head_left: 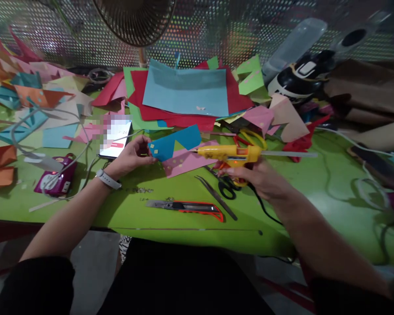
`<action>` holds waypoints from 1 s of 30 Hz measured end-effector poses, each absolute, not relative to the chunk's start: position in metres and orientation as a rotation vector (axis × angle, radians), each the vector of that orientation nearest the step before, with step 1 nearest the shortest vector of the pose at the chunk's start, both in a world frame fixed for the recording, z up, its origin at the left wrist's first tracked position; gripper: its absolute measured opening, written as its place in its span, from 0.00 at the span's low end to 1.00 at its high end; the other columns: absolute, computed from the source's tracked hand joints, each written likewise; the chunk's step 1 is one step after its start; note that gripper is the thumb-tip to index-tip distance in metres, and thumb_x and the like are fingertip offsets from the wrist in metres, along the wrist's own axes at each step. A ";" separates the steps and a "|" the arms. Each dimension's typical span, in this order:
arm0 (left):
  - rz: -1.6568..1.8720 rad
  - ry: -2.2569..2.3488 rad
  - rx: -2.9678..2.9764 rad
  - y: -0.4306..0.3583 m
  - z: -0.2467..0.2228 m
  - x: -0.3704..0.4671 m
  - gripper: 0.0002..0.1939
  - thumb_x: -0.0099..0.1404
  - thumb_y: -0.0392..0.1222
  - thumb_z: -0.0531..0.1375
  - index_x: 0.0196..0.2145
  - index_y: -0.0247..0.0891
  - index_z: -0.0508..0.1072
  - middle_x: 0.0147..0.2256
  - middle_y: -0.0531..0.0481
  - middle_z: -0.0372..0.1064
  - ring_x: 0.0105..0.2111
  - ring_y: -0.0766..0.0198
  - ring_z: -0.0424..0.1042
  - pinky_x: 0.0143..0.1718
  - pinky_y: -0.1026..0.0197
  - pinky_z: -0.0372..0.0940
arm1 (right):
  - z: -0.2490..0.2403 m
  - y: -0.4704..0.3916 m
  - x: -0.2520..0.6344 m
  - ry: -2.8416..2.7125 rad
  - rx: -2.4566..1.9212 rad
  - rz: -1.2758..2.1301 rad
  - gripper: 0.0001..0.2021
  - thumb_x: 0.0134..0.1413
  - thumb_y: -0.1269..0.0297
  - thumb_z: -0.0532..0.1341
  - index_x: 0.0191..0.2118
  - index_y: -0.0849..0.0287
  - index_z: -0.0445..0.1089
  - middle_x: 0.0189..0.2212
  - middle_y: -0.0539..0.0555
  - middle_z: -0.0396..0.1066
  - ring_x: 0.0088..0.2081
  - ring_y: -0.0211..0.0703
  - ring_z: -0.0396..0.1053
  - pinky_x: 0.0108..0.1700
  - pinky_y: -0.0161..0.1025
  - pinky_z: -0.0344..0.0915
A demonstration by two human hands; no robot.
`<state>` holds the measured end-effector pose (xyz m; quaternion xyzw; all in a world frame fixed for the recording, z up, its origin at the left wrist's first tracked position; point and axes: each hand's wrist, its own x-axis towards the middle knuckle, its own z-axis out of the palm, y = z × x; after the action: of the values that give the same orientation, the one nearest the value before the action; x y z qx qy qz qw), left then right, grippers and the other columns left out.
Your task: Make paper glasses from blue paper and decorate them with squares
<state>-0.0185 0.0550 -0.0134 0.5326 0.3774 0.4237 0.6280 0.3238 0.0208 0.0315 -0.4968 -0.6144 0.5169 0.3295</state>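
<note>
My right hand (254, 175) is wrapped round the handle of a yellow hot glue gun (228, 154), a clear glue stick (292, 154) jutting from its back. The gun's nozzle points left, at or just above a folded paper piece with a blue part (179, 142) and a pink dotted part (184, 162). My left hand (136, 155) pinches the left end of the blue paper between thumb and fingers. Below the hands lie a utility knife (187, 208), tweezers (216, 197) and black-handled scissors (227, 188), which the gun and right hand partly cover.
Stacked coloured sheets (187, 89) stand behind my hands, with a fan (136, 19) beyond. A phone (114, 142) and a purple pack (57, 175) lie to the left, near folded paper pieces (41, 94). Cables cross both sides of the green table (184, 238).
</note>
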 end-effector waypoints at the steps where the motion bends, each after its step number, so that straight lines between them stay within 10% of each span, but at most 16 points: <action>1: 0.976 0.861 1.220 0.055 -0.013 -0.018 0.24 0.50 0.31 0.74 0.39 0.39 0.66 0.31 0.57 0.69 0.31 0.71 0.72 0.34 0.67 0.69 | 0.032 0.023 0.315 -1.624 -1.269 1.403 0.13 0.47 0.56 0.69 0.39 0.54 0.76 0.35 0.53 0.78 0.37 0.46 0.75 0.40 0.44 0.75; 13: 0.956 0.832 1.200 0.053 -0.012 -0.016 0.25 0.50 0.32 0.74 0.39 0.38 0.64 0.32 0.57 0.68 0.32 0.70 0.71 0.37 0.65 0.68 | 0.016 0.027 0.259 -1.834 -1.223 1.496 0.27 0.53 0.43 0.66 0.50 0.59 0.75 0.35 0.55 0.78 0.30 0.42 0.74 0.35 0.43 0.76; 30: 0.933 0.817 1.222 0.053 -0.013 -0.016 0.25 0.51 0.33 0.74 0.40 0.39 0.64 0.33 0.57 0.68 0.33 0.70 0.71 0.39 0.64 0.69 | 0.003 0.025 0.257 -1.844 -1.224 1.396 0.28 0.51 0.40 0.66 0.49 0.57 0.76 0.45 0.58 0.80 0.46 0.54 0.77 0.51 0.52 0.75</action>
<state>-0.0157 0.0528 -0.0128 0.5367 0.3587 0.4098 0.6445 0.2567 0.0246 0.0034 -0.4517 -0.6805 0.5153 0.2595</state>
